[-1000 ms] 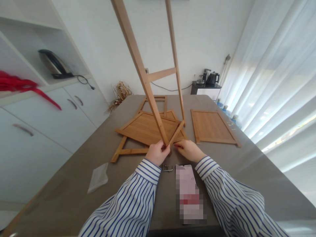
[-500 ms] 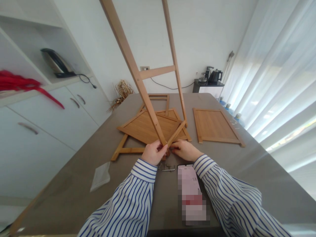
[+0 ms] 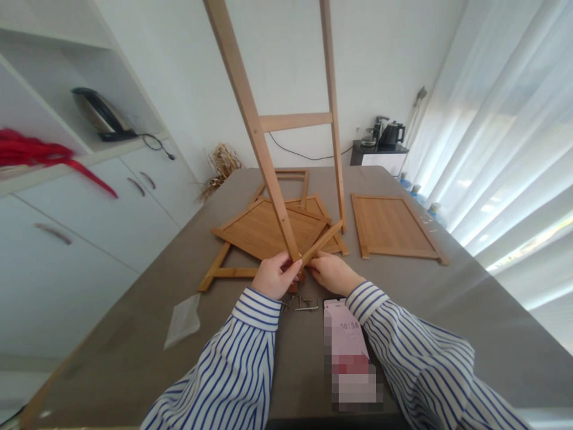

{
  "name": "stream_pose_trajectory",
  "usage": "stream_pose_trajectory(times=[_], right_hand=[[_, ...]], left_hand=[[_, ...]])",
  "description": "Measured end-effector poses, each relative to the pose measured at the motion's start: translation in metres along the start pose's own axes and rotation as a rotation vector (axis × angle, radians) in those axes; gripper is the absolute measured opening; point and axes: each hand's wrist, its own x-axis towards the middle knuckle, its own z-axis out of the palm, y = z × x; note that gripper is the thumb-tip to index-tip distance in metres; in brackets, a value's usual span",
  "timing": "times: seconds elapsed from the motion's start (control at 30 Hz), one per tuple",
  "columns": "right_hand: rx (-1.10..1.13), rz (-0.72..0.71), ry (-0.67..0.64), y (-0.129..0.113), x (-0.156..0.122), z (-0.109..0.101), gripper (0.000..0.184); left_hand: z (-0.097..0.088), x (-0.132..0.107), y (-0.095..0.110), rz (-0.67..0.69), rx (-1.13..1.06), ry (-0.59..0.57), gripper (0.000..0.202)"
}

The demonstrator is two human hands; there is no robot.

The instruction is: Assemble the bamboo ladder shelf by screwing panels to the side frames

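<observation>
1. Head view: left fingers (image 3: 293,272) pinch the wooden frame (image 3: 295,122) at its lower corner.
2. Right fingers (image 3: 319,263) curl beside that corner; I cannot tell their grip.
3. Tilted, light-brown, its slender uprights (image 3: 335,137) rise above the fingers, joined by crosspieces (image 3: 321,243).

The phone screen (image 3: 348,341) shows the digits 10:58, the first of them slightly blurred.

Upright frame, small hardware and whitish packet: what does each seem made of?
Upright frame: probably wood or bamboo, smooth, by its warm tan colour; grain unclear. Small hardware: likely bare metal, by its silvery-grey shine. Whitish packet: perhaps thin, smooth plastic, by its translucent look.
</observation>
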Motion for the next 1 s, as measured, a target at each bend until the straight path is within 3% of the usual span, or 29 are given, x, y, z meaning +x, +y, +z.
stream_pose_trajectory(times=[0.33, 0.57, 0.7, 1.0], right_hand=[[-0.073, 0.059, -0.043, -0.001, -0.019, -0.008, 0.023], [0.431, 0.087, 0.249, -0.012, -0.036, -0.006, 0.02], [0.537, 0.09, 0.331, -0.023, -0.037, -0.004, 0.017], [0.5, 0.087, 0.271, -0.027, -0.033, -0.001, 0.017]], left_hand=[[0.004, 0.002, -0.001, -0.068, -0.134, -0.003, 0.033], [0.003, 0.002, -0.001, -0.102, -0.225, -0.02, 0.033], [0.002, 0.002, -0.001, -0.097, -0.229, -0.029, 0.032], [0.002, -0.001, 0.001, -0.082, -0.213, -0.012, 0.033]])
